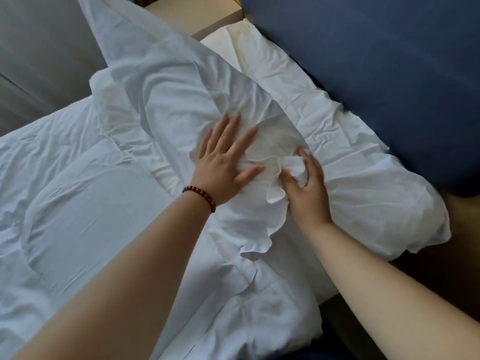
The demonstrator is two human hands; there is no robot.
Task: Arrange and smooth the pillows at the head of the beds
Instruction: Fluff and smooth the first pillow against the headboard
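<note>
White pillowcase corner [294, 165] clamped in the curled fingers of the right hand [306, 193]: draw it taut away from the left hand [223, 167], pressed flat with fingers spread on the upper pillow [166, 81]; then sweep creases outward and square it over the lower pillow [350, 178] against the blue headboard [376, 74]. Cannot tell where the upper pillow's far end stops, cut off at the top; hard to separate pillow folds from duvet [78, 216].

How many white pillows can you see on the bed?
2. One wrinkled white pillow lies along the blue padded headboard; the other white pillow overlaps it, under the flat left hand. More may be hidden out of view.
</note>
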